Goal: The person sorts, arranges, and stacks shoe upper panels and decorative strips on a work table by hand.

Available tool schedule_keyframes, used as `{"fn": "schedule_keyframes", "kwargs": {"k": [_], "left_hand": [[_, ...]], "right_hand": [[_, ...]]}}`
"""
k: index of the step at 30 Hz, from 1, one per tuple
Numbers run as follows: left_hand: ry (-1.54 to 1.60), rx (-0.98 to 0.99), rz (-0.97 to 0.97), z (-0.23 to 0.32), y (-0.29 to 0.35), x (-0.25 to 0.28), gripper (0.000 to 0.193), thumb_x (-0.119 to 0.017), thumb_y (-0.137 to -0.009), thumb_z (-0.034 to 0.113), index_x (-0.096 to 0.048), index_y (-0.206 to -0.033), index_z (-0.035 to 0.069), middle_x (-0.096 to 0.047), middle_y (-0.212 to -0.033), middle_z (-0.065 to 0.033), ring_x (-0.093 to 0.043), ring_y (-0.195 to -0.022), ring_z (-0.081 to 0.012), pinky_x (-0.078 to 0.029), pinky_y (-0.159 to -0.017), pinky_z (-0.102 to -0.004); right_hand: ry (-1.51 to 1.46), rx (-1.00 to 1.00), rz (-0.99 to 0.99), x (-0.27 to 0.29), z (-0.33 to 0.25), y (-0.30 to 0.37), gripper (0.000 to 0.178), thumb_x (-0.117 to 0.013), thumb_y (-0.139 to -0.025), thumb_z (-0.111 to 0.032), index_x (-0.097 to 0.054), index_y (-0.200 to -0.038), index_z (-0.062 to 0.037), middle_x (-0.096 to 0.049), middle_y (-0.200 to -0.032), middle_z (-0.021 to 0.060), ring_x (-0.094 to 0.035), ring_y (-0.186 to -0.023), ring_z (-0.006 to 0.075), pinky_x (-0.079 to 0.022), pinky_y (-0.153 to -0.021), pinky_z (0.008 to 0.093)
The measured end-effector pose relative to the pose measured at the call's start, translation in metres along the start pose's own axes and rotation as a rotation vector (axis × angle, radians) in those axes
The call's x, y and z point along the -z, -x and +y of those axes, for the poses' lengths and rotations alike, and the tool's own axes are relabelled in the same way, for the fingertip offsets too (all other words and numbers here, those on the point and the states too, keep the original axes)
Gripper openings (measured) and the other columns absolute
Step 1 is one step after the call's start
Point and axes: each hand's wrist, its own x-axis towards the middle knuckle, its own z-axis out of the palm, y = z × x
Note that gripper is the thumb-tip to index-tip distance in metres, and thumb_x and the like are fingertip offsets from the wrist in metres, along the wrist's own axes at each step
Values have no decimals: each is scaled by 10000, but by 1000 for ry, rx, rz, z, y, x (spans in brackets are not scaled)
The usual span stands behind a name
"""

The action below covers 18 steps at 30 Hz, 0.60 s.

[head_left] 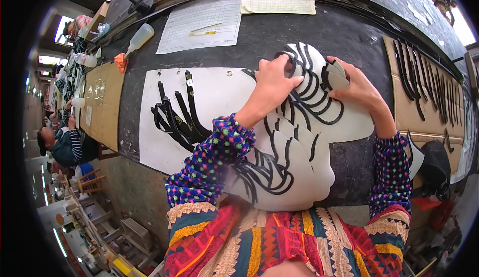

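Fingers (292, 80) of both hands press white sheets (319, 122) (black strips attached) between them.

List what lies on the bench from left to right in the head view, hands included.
Brown cardboard sheet → orange cloth → pile of black strips on a white sheet → left hand → right hand → cardboard with a row of black strips.

under the left grip (273, 85) and right grip (357, 90) lie white cut pieces (304, 162) edged with curved black strips (312, 90). left of them, a white sheet (214, 90) carries black strips (174, 117). the counter (309, 30) beyond is dark grey. the sleeves (209, 165) are navy with many-coloured dots.
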Motion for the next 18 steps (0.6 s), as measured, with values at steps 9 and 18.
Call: {"fn": "schedule_keyframes", "kwargs": {"k": [9,18], "left_hand": [[366,84,-27,1,1,-1,554,-729,-724,20,-487,-1211,-81,-660,-917,-164,-637,-753,-190,-518,-679,-290],[243,37,39,20,15,-2,731,-774,-705,46,-414,-1334,-47,-634,-901,-120,-580,-794,-181,-503,-715,-289]], "right_hand": [[-123,23,274,-9,28,24,615,-732,-632,61,-518,-1207,4,-522,-1200,101,-521,-1071,137,-445,-898,265],[-265,83,275,-11,15,25,626,-721,-637,11,-514,-1228,14,-612,-1020,68,-569,-971,132,-453,-904,288]]}}
